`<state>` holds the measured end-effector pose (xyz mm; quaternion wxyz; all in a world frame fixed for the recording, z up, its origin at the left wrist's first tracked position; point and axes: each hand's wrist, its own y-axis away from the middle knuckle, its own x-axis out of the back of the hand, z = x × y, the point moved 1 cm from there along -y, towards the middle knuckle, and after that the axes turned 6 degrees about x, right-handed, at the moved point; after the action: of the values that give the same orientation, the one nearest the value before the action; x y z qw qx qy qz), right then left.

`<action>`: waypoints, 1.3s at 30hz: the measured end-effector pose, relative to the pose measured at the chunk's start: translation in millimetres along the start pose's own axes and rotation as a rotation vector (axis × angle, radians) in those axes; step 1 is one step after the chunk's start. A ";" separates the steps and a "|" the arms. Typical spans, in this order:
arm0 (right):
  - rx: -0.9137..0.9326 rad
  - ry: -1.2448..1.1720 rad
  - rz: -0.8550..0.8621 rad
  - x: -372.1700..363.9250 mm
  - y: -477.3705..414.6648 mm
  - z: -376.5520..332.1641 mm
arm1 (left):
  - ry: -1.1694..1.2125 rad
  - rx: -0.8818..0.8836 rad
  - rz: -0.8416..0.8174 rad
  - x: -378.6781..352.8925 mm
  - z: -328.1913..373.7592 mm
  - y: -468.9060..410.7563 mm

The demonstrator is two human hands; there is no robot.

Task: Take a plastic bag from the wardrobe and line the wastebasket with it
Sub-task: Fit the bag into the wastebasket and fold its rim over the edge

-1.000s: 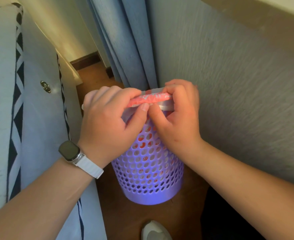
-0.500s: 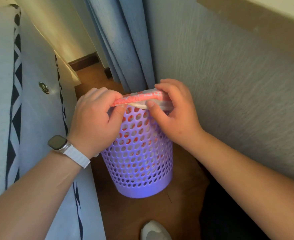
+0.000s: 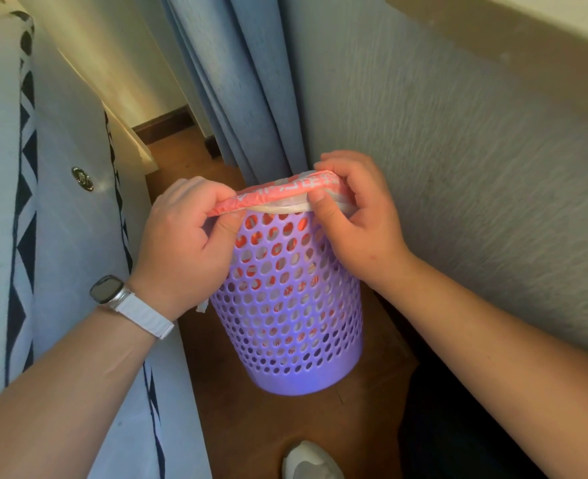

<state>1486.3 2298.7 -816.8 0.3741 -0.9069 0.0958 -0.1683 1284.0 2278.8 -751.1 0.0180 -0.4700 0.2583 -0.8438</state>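
Both hands are clamped on the mouth of a plastic bag (image 3: pixel 285 193) at the near rim of a purple wastebasket (image 3: pixel 285 305): the left hand (image 3: pixel 185 247) pinches the red-printed film at the rim's left side, the right hand (image 3: pixel 351 216) pinches it at the right, thumbs pressing from the near side. The bag's body already hangs inside the basket, its red print showing through the round holes, and a rolled band of film lies along the near rim between the hands. The step in hand appears to be folding the mouth over the rim. Done well, that likely means keeping the film taut between the two grips, drawing it outward and down over the lip, then working round toward the far side so no slack section slips back in. Thin film could tear if it catches in a hole, so an even pull seems wiser than a tug.

Room is tight. The basket stands on a wooden floor (image 3: pixel 216 392) in a narrow gap, with a bed (image 3: pixel 60 236) close on the left and a textured wall (image 3: pixel 458 167) close on the right. A blue curtain (image 3: pixel 244 98) hangs just beyond the far rim, which is hidden from view. The clearest open space is on the near side, where a light shoe (image 3: pixel 311 461) shows at the bottom edge.
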 end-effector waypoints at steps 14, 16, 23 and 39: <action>0.096 0.155 0.082 3.3 -7.6 -27.8 | -0.144 -0.102 0.046 8.5 13.9 1.5; 0.108 0.178 0.092 2.2 -7.4 -31.8 | -0.176 -0.140 0.069 8.0 27.2 4.2; 0.100 0.214 0.039 -7.2 -1.1 -43.3 | -0.166 -0.098 0.047 -1.7 31.2 3.4; 0.064 0.127 0.019 -1.1 -0.9 -25.2 | 0.012 -0.068 0.029 3.3 4.4 -3.0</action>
<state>1475.8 2283.3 -799.7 0.3977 -0.8811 0.1225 -0.2247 1286.3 2278.7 -745.3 0.0126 -0.4616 0.2936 -0.8370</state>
